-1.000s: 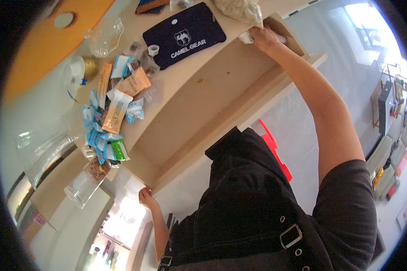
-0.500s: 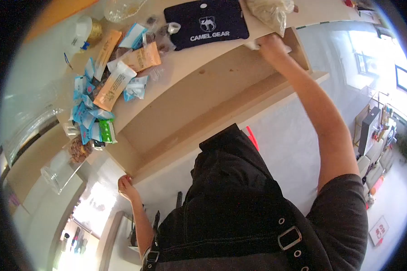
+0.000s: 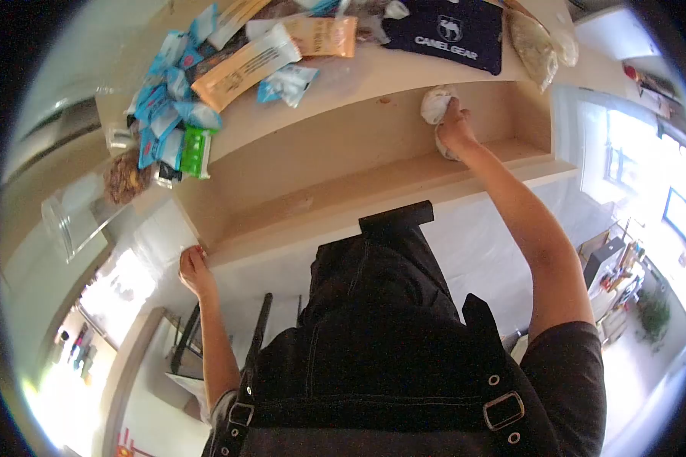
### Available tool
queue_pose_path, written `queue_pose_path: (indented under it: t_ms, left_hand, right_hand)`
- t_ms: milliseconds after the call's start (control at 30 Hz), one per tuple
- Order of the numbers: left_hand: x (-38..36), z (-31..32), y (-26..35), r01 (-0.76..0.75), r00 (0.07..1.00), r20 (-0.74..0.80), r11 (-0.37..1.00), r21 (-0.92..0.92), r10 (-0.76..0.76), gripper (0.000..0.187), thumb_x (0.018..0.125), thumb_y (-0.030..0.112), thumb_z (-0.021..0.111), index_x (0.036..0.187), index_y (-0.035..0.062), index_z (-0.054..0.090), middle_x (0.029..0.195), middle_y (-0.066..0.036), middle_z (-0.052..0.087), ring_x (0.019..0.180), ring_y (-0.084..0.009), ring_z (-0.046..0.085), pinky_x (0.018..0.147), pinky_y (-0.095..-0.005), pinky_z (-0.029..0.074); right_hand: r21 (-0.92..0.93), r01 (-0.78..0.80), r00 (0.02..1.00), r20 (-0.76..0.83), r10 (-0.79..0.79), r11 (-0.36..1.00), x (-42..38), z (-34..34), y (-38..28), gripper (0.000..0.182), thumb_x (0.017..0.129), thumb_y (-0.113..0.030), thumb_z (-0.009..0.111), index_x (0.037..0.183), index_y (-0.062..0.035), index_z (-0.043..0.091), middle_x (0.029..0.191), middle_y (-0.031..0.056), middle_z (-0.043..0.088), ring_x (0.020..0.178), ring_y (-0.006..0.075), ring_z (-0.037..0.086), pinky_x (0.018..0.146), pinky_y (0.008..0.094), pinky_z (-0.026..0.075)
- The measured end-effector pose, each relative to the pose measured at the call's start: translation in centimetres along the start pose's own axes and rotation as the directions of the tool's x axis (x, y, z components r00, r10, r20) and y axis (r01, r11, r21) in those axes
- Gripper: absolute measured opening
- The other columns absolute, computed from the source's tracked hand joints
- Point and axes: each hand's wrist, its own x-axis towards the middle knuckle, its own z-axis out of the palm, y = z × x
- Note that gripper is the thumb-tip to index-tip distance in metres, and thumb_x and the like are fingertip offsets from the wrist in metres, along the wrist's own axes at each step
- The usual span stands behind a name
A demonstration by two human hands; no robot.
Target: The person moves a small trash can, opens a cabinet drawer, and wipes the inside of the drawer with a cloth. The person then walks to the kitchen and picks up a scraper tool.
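Head view: a white cloth [image 3: 436,105] lies bunched inside the open drawer [image 3: 320,164], right of centre in the upper half of the frame, gripped by the right hand [image 3: 456,131], which hides its middle. The left hand [image 3: 196,270], at the left of the frame, has its fingers curled at the drawer's front corner; whether they grip it, I cannot tell. Above the drawer runs the tabletop [image 3: 259,120], heaped at upper left with blue packets [image 3: 177,84], an orange-and-white packet [image 3: 248,67] and a green packet [image 3: 196,152]. Just below them a clear container [image 3: 72,221] lies on its side with brown pieces [image 3: 126,179] near its upper end. The dark garment [image 3: 373,327] fills the lower centre, its raised top edge close in front of the drawer. At top right a navy pouch [image 3: 465,38] reads "CAMEL GEAR" (a camel crest sits above the words), beside a clear bag [image 3: 532,49] of pale contents. The frame's top edge cuts off the pouch and several packets; print on the packets is too small to read.
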Motion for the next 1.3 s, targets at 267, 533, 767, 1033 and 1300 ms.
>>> queue_pose_path:
  t_ms: [267,533,767,1033,1300]
  left_hand:
    - [0.0,-0.3,1.8,0.006,1.000,-0.019,1.000,0.015,-0.006,0.022,0.086,0.015,0.046,0.077,0.0011,0.061,0.066,-0.005,0.059,0.058,-0.0105,0.052,0.053,-0.0249,0.041]
    - [0.1,-0.2,1.3,-0.066,0.995,-0.064,0.994,0.085,0.072,0.021,0.081,0.014,0.045,0.072,0.0023,0.059,0.066,-0.006,0.058,0.057,-0.0163,0.056,0.055,-0.0275,0.043]
    - [0.3,0.1,0.7,-0.051,0.997,-0.061,0.998,0.045,0.054,0.020,0.081,0.014,0.045,0.072,0.0030,0.060,0.065,-0.006,0.057,0.056,-0.0154,0.055,0.054,-0.0275,0.043]
    - [0.4,-0.4,1.0,-0.069,0.994,-0.074,0.993,0.098,0.076,0.017,0.081,0.014,0.047,0.072,0.0045,0.059,0.072,-0.007,0.060,0.059,-0.0208,0.058,0.057,-0.0304,0.045]
    - [0.4,-0.4,1.1,-0.046,0.995,-0.091,0.997,0.063,0.051,0.014,0.079,0.012,0.050,0.072,0.0034,0.059,0.073,-0.007,0.060,0.057,-0.0216,0.057,0.055,-0.0298,0.044]
  right_hand:
    - [-0.357,0.375,0.924,0.071,-0.375,0.856,-5.1,-9.3,-4.3,0.051,0.074,-0.002,0.052,0.122,-0.0154,0.042,0.127,0.0071,0.042,0.105,0.0315,0.052,0.083,0.0424,0.046]
    - [-0.277,0.945,0.253,0.279,-0.926,0.175,-4.1,-2.4,-15.4,0.053,0.071,0.001,0.052,0.118,-0.0234,0.051,0.124,0.0016,0.046,0.106,0.0269,0.050,0.087,0.0370,0.043]
    - [-0.074,0.991,0.130,0.352,-0.927,0.110,-1.2,4.7,-18.0,0.038,0.070,0.002,0.052,0.104,-0.0135,0.059,0.118,0.0049,0.052,0.114,0.0284,0.044,0.092,0.0372,0.039]
    - [-0.320,0.947,0.251,0.651,-0.717,0.041,-1.4,-4.3,-9.4,0.041,0.064,0.005,0.056,0.101,-0.0117,0.060,0.120,0.0009,0.050,0.125,0.0228,0.032,0.101,0.0466,0.027]
    - [-0.146,0.980,0.184,0.406,-0.895,0.135,-6.4,-3.3,-17.0,0.039,0.065,0.006,0.053,0.100,-0.0094,0.061,0.119,0.0032,0.053,0.119,0.0263,0.041,0.098,0.0376,0.034]
